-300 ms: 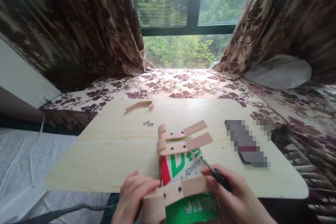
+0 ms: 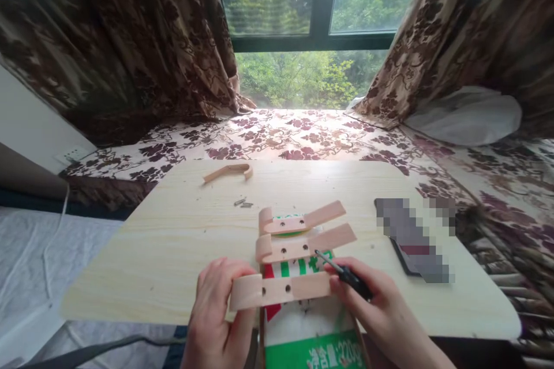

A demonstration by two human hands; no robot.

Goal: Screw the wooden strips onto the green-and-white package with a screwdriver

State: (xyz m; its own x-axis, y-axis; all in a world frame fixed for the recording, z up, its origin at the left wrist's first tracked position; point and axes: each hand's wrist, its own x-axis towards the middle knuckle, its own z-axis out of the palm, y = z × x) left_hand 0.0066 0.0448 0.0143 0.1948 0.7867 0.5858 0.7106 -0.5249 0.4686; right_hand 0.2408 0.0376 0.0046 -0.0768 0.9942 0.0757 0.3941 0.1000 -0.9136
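Floral curtains (image 2: 182, 40) hang by the window behind a pale tabletop (image 2: 173, 253), and the nearest wooden hook (image 2: 281, 290) is up over a printed carton (image 2: 311, 323), just this side of two similar hooks (image 2: 303, 233). Left hand (image 2: 223, 305) has its curled end pinched between thumb and bent fingers, while the right hand (image 2: 372, 294) grips a black-handled screwdriver (image 2: 355, 282), fingers bunched together around it, right by the hook's straight end.
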